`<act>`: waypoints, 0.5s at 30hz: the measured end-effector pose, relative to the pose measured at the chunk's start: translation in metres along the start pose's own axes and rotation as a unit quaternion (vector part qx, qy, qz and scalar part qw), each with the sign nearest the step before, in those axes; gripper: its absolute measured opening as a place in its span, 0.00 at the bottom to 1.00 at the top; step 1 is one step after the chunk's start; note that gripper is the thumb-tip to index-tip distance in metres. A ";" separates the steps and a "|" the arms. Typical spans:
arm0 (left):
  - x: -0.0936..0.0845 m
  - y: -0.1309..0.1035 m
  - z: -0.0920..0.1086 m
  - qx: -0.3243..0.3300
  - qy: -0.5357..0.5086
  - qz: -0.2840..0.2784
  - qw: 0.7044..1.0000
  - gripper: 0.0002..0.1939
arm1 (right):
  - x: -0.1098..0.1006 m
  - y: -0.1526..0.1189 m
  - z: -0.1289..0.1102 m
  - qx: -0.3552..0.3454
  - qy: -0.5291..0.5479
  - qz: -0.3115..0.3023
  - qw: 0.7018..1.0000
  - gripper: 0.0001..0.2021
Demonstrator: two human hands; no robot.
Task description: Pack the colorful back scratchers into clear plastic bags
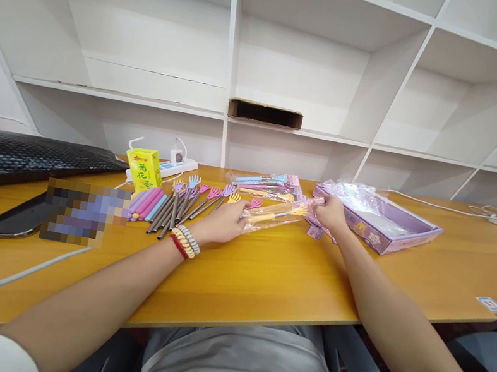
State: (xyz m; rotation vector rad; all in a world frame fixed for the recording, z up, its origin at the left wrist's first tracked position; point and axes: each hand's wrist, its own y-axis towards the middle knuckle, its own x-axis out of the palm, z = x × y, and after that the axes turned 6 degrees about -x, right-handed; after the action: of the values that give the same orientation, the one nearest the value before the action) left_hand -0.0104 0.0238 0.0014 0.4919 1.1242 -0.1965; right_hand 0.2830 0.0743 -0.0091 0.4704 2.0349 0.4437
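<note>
Between my hands a yellow back scratcher [267,216] in a clear plastic bag is stretched just above the table. My left hand [224,223] is closed on its handle end. My right hand [330,214] pinches the pink top of the bag, beside the yellow claw. Left of my left hand lie several metal rods with coloured claw heads [191,198], and next to them a bundle of pink, purple and blue handles [148,203]. Behind the held bag rest more bagged back scratchers [268,183].
A purple box [393,237] with clear plastic in it stands right. A yellow drink carton [144,169] with a straw, a power strip [179,167] and a black tablet-like device [12,215] are left. White shelves [299,60] hold an open cardboard box [265,114].
</note>
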 end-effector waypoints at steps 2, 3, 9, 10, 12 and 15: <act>-0.008 0.012 -0.006 -0.017 -0.005 0.031 0.999 0.21 | -0.005 0.005 -0.005 0.006 0.020 0.005 1.000 0.12; -0.013 0.021 -0.009 -0.026 0.001 0.042 0.999 0.21 | -0.007 0.010 -0.007 0.009 0.024 0.003 1.000 0.12; -0.026 0.107 -0.033 -0.071 0.060 0.071 0.993 0.17 | 0.006 0.063 -0.009 0.009 -0.029 0.000 1.000 0.14; -0.023 0.122 -0.037 -0.104 0.055 0.063 0.991 0.18 | 0.012 0.072 -0.007 0.008 -0.043 -0.005 0.999 0.14; -0.012 0.150 -0.045 -0.137 0.052 0.054 0.988 0.18 | 0.026 0.089 0.000 0.019 -0.071 -0.025 0.997 0.13; 0.010 0.176 -0.055 -0.170 0.054 0.040 0.983 0.18 | 0.046 0.105 0.012 0.037 -0.107 -0.059 0.992 0.12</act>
State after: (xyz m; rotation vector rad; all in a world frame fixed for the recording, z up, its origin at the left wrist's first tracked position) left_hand 0.0179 0.2049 0.0225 0.2438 1.2126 0.0934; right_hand 0.2876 0.1887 0.0033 0.4197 1.8645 0.2364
